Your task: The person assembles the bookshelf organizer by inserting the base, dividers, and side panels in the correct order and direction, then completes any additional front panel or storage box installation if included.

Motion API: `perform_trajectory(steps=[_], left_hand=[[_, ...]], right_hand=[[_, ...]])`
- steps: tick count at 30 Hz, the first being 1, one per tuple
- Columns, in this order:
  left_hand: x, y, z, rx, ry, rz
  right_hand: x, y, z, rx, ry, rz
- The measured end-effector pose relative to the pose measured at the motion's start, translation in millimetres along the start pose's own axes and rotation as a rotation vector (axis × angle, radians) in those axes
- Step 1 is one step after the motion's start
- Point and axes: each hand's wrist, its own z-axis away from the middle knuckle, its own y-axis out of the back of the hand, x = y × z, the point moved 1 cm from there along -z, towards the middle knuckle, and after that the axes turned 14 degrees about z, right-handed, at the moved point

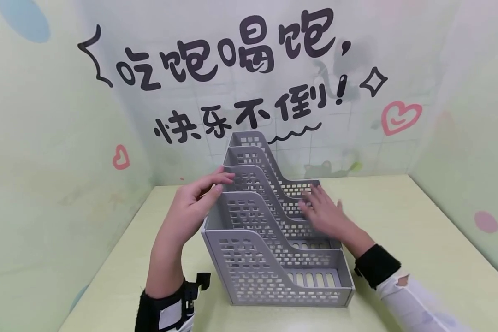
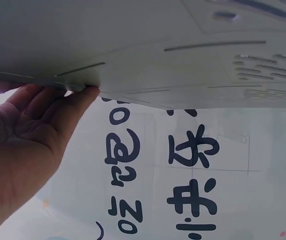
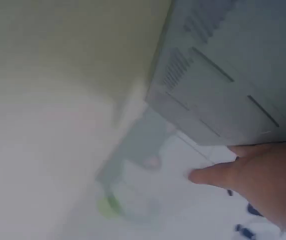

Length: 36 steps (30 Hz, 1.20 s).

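Observation:
A grey plastic file holder (image 1: 249,267) with several slotted compartments stands upright on the table, tall at the left and low at the right. At its tall side my left hand (image 1: 191,203) holds the upper edge, fingers bent over the rim and thumb close by. In the left wrist view, the left hand (image 2: 37,120) meets the edge of the plain side panel (image 2: 132,65). My right hand (image 1: 325,214), blurred, is over the low right side with its fingers spread. The right wrist view shows the right hand (image 3: 253,180) beside the panel's edge, with part of it hidden.
The pale yellow table (image 1: 419,240) runs back to a wall (image 1: 249,83) with black lettering. Side walls (image 1: 58,152) enclose the table at left and right. Black bands (image 1: 377,265) circle both wrists.

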Motion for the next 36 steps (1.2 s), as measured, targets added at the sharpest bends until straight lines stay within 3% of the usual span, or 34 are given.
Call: perform_trajectory(steps=[4, 8, 10, 13, 17, 20, 22, 24, 25, 27, 29, 32, 34, 36], left_hand=[[1.7, 0.9, -0.6, 0.003, -0.005, 0.013], [0.2, 0.9, 1.4, 0.032, -0.009, 0.011], [-0.2, 0.5, 3.4, 0.064, -0.046, -0.013], [1.8, -0.2, 6.7, 0.137, -0.186, -0.117], [11.2, 1.0, 13.4, 0.28, -0.437, -0.292], [24.5, 0.4, 20.1, 0.369, -0.608, -0.329], [33.7, -3.4, 24.9, 0.366, -0.721, -0.327], [40.6, -12.5, 30.4, 0.283, -0.757, -0.316], [41.9, -19.3, 33.1, 0.215, -0.741, -0.328], [40.3, -36.8, 37.2, 0.025, -0.582, -0.368], [29.2, -58.2, 38.7, -0.17, -0.308, -0.466], [-3.7, -86.9, 38.3, -0.407, 0.084, -0.696], [-32.6, -99.6, 36.8, -0.507, 0.201, -0.823], [-60.3, -106.4, 35.1, -0.55, 0.212, -0.905]], right_hand=[[0, -17, 0.6, 0.003, -0.035, -0.006], [2, -22, 0.1, 0.014, -0.027, 0.084], [3, -23, 1.5, 0.016, -0.018, 0.12], [1, -21, 7.7, 0.015, -0.033, 0.173], [-2, -16, 19.1, -0.001, -0.128, 0.237], [-6, -11, 26.4, 0.004, -0.215, 0.286], [-10, -6, 30.9, -0.011, -0.263, 0.344], [-12, 1, 36.0, -0.075, -0.304, 0.391], [-13, 5, 38.6, -0.119, -0.308, 0.406], [-14, 10, 44.3, -0.222, -0.305, 0.399], [-15, 11, 50.1, -0.291, -0.271, 0.312], [-17, 3, 58.5, -0.28, -0.209, 0.139], [-18, -2, 63.4, -0.23, -0.187, 0.059], [-18, -4, 66.7, -0.176, -0.185, 0.028]])
